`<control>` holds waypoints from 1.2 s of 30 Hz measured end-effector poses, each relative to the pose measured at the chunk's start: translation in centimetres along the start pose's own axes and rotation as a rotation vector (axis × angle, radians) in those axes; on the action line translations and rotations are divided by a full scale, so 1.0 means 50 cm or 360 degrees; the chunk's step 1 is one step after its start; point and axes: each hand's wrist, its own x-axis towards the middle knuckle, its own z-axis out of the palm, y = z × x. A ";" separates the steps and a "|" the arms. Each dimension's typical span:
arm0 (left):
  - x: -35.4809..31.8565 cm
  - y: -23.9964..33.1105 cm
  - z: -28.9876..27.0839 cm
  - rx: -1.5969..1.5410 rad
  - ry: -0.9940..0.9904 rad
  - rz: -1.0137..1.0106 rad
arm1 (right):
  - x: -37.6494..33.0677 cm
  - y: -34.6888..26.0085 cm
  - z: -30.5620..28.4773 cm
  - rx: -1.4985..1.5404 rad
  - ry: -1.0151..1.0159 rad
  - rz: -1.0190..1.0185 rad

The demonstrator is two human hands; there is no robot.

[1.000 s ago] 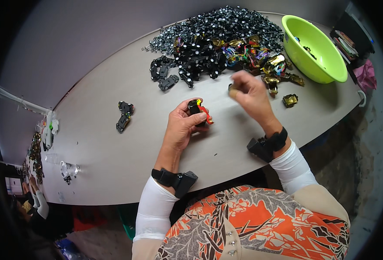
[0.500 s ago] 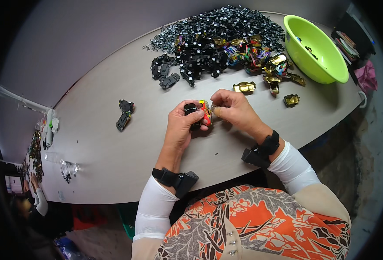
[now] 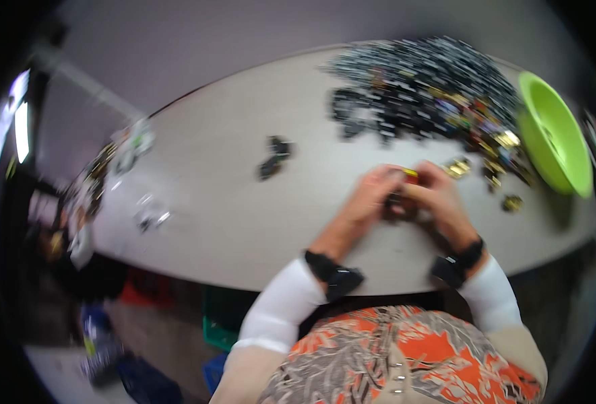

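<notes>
While clasped between left hand (image 3: 372, 192) and right hand (image 3: 441, 195), both curled in tight, one blurred red-and-yellow toy piece (image 3: 411, 176), dark part (image 3: 392, 200) just below, two black pieces (image 3: 271, 166) leftward, one green basin (image 3: 559, 102).

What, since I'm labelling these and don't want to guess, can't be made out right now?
All in the head view:
Red-and-yellow toy-car piece: mostly hidden by the left hand and right hand; the right hand's exact grip is motion-blurred.
Pile of small parts: smeared by motion; single pieces can't be told apart.
Green bowl: contents too blurred to identify.
Co-worker, far left: blurred and small; what they handle is unclear.
</notes>
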 end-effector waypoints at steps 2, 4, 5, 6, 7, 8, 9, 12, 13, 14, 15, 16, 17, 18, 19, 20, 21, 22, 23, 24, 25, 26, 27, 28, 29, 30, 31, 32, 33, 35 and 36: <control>0.001 -0.008 -0.017 -0.0262 -0.0080 0.0034 | 0.000 -0.002 0.005 -0.0069 0.0112 -0.0028; 0.011 -0.008 -0.019 -0.0305 0.0013 0.0018 | 0.004 0.001 -0.011 -0.0222 0.0121 -0.0143; 0.018 -0.013 -0.019 -0.0277 0.0074 0.0022 | 0.007 0.020 -0.029 -0.0275 0.0169 -0.0229; 0.019 -0.015 -0.017 -0.0252 0.0075 0.0038 | 0.000 0.020 -0.020 -0.0267 0.0162 -0.0224; 0.018 -0.017 -0.013 -0.0237 0.0059 0.0052 | -0.007 0.013 -0.011 -0.0273 0.0168 -0.0219; 0.016 -0.026 -0.019 -0.0247 0.0000 0.0080 | -0.008 0.019 -0.003 -0.0324 0.0087 -0.0212; 0.013 -0.029 -0.032 -0.0114 -0.0077 0.0077 | -0.011 0.014 0.010 -0.0387 -0.0017 -0.0211; 0.015 -0.034 -0.004 -0.0159 -0.0023 0.0216 | -0.021 0.018 0.001 -0.0394 0.0008 -0.0305; 0.014 -0.021 -0.025 -0.0194 0.0044 0.0184 | -0.004 0.013 0.008 -0.0397 -0.0011 -0.0273; 0.012 -0.013 -0.034 -0.0271 0.0076 0.0113 | -0.002 0.008 0.010 -0.0380 0.0010 -0.0337; 0.013 -0.011 -0.050 -0.0371 -0.0023 0.0068 | -0.009 -0.016 0.017 -0.0326 0.0000 -0.0350; 0.010 0.000 -0.045 -0.0432 -0.0005 0.0090 | -0.002 -0.009 -0.001 -0.0294 0.0041 -0.0447; 0.006 0.012 -0.038 -0.0421 0.0029 0.0133 | 0.004 -0.003 -0.019 -0.0214 0.0028 -0.0479; 0.005 0.022 -0.032 -0.0409 0.0007 0.0104 | -0.003 -0.010 -0.024 -0.0132 0.0053 -0.0490; 0.000 0.027 -0.022 -0.0319 0.0022 0.0149 | -0.005 -0.013 -0.023 -0.0028 0.0047 -0.0518; 0.000 0.024 -0.020 -0.0337 -0.0011 0.0158 | -0.005 -0.008 -0.028 0.0002 0.0068 -0.0538; -0.002 0.026 -0.016 -0.0340 -0.0048 0.0166 | -0.004 -0.004 -0.030 0.0045 0.0070 -0.0560; -0.015 0.033 -0.016 -0.0324 -0.0033 0.0167 | -0.010 -0.011 -0.016 0.0044 0.0062 -0.0556; -0.014 0.031 -0.014 -0.0313 -0.0031 0.0168 | -0.015 -0.014 -0.014 0.0033 0.0065 -0.0557; -0.013 0.032 -0.007 -0.0320 -0.0037 0.0154 | -0.018 -0.012 -0.014 0.0032 0.0076 -0.0587; -0.013 0.033 -0.004 -0.0325 -0.0030 0.0144 | -0.023 -0.014 -0.010 0.0046 0.0052 -0.0595; -0.012 0.032 -0.002 -0.0331 -0.0021 0.0138 | -0.023 -0.010 -0.007 -0.0025 0.0072 -0.0638; -0.010 0.030 -0.003 -0.0308 -0.0025 0.0137 | -0.022 -0.006 -0.007 -0.0098 0.0088 -0.0679; -0.011 0.030 -0.006 -0.0283 -0.0022 0.0143 | -0.022 -0.006 -0.004 -0.0089 0.0082 -0.0663; -0.013 0.030 -0.007 -0.0259 -0.0016 0.0151 | -0.024 -0.009 -0.001 -0.0079 0.0074 -0.0648; -0.017 0.031 -0.006 -0.0251 0.0003 0.0164 | -0.026 -0.012 0.002 -0.0068 0.0062 -0.0633; -0.017 0.031 -0.005 -0.0249 -0.0004 0.0158 | -0.028 -0.014 0.002 -0.0122 0.0076 -0.0676; -0.017 0.031 -0.005 -0.0248 -0.0009 0.0154 | -0.030 -0.016 0.003 -0.0176 0.0088 -0.0719; -0.018 0.029 -0.006 -0.0246 -0.0011 0.0152 | -0.031 -0.016 0.003 -0.0229 0.0097 -0.0762; -0.015 0.029 -0.005 -0.0236 -0.0024 0.0158 | -0.029 -0.016 -0.001 -0.0202 0.0117 -0.0772; -0.013 0.029 -0.003 -0.0235 -0.0029 0.0155 | -0.028 -0.015 -0.003 -0.0214 0.0119 -0.0773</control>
